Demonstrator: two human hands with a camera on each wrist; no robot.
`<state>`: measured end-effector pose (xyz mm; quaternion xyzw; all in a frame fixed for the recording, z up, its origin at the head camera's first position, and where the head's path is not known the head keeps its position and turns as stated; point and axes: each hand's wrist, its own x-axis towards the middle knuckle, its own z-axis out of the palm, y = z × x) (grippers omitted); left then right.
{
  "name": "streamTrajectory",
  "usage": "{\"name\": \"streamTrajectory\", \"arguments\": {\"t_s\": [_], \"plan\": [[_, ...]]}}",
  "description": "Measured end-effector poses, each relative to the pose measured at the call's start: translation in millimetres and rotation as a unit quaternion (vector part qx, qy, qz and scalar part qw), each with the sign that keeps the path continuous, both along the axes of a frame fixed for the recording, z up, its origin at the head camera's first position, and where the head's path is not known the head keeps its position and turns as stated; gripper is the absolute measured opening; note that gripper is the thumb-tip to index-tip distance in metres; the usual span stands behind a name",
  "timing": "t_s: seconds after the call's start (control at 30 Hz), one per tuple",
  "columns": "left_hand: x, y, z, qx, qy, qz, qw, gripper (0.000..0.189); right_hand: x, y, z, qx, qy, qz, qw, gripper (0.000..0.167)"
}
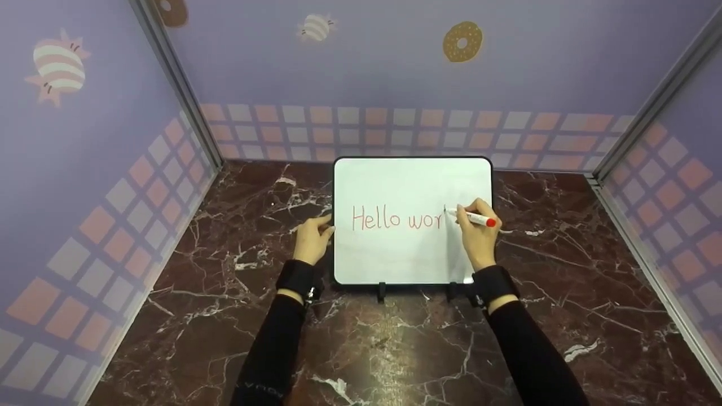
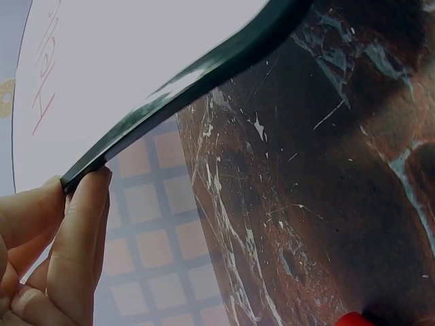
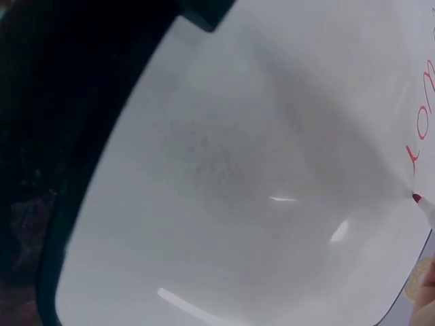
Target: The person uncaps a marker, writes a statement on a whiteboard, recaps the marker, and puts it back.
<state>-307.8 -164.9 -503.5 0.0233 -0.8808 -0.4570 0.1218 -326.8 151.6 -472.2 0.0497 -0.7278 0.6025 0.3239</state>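
Note:
A whiteboard [image 1: 395, 183] with a black frame stands on the table, with "Hello wor" in red writing [image 1: 397, 219] across its middle. My left hand [image 1: 310, 241] pinches the board's left edge between thumb and fingers, as the left wrist view shows up close at the dark frame [image 2: 163, 102]. In my right hand [image 1: 479, 239] I hold a white marker [image 1: 475, 217] with a red end. Its red tip [image 3: 416, 197] is at the board surface, just right of the "r". Most of the right hand lies outside the right wrist view.
Black feet [image 1: 382, 291] hold the board's lower edge. Dark red marbled tabletop [image 1: 383, 349] surrounds it. Patterned purple walls [image 1: 383, 73] enclose the back and both sides. A small red object [image 2: 353, 319], only partly visible, shows at the bottom of the left wrist view.

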Motion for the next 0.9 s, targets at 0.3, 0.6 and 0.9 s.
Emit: {"name": "streamTrajectory", "arguments": {"t_s": [0.3,0.6,0.9], "plan": [[-1.1,-1.6,1.7,-0.003,-0.009,-0.002,1.0,0.037,12.4,6,-4.9,0.024,-0.016,-0.004,0.9996,0.022],[-2.7,-1.3,-1.1,-0.002,-0.005,0.005,1.0,0.036,11.6,16,-7.9,-0.016,-0.003,-0.019,0.9997,0.021],[-1.5,0.5,-0.5,-0.002,0.0,0.005,1.0,0.036,10.7,17,-6.3,-0.014,0.006,-0.036,0.9992,0.022]]}}
